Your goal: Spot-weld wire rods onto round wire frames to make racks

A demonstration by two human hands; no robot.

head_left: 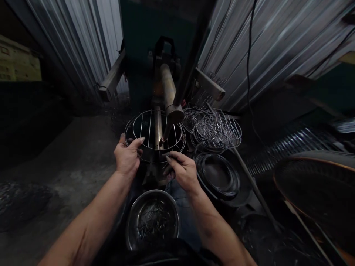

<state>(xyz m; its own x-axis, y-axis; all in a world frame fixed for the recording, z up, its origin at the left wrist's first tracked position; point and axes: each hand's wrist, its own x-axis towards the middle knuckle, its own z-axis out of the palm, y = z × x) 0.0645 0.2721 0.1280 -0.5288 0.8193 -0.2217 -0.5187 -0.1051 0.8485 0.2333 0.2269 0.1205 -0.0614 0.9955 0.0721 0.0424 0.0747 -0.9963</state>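
A round wire rack (150, 129) with straight crossbars and concentric rings lies level in front of me. My left hand (127, 157) is closed on its left edge, thumb on top and fingers below. At its near right edge, my right hand (183, 170) is closed in a pinch; what sits between the fingertips is too small and dark to name. A thick metal arm (168, 87) of a machine reaches over the rack, and a slim tip slants down from it near the crossbars. Under the rack runs a lower metal bar (158, 125).
Below my hands stands a steel bowl (130, 223) holding short wire pieces (155, 220). On the right are a heap of wire racks (217, 129), a coil of wire (234, 181) and a large round rim (313, 159). A wooden beam (111, 81) juts out at left.
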